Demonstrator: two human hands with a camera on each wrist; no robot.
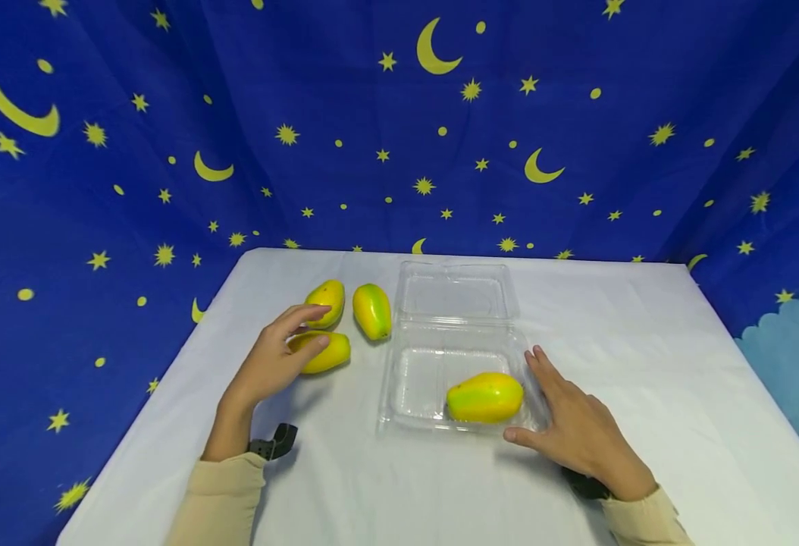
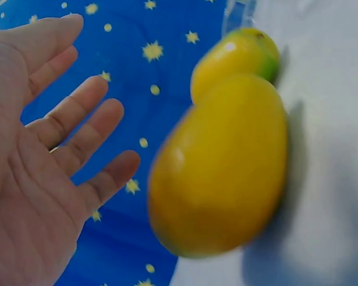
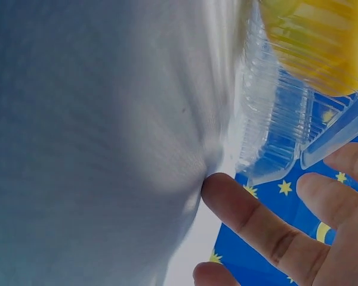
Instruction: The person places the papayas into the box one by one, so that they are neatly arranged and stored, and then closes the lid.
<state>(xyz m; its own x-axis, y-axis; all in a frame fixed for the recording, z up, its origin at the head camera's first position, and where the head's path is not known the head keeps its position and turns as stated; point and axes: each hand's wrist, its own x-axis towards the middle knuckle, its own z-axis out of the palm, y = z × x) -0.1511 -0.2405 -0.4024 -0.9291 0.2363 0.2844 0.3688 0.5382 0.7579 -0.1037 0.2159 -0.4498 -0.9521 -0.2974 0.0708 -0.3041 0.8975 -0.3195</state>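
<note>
My left hand point(image 1: 268, 365) hovers over the two left mangoes, a near one point(image 1: 327, 353) and a far one point(image 1: 330, 297). In the left wrist view its fingers are spread, with a gap between them and the large yellow mango point(image 2: 221, 173). A third mango point(image 1: 372, 312), yellow with a green stripe, lies just left of the clear plastic clamshell box point(image 1: 418, 383). Inside the box's front right part another mango point(image 1: 485, 397) lies on its side. My right hand point(image 1: 580, 428) is beside the box's right edge, fingers extended, one fingertip point(image 3: 218, 187) touching the tablecloth.
The box's hinged lid point(image 1: 455, 294) lies folded back toward the far table edge. A white cloth point(image 1: 645, 334) covers the table. Behind it hangs a blue curtain point(image 1: 345, 98) with yellow moons and stars. Each wrist wears a black strap point(image 1: 273, 442).
</note>
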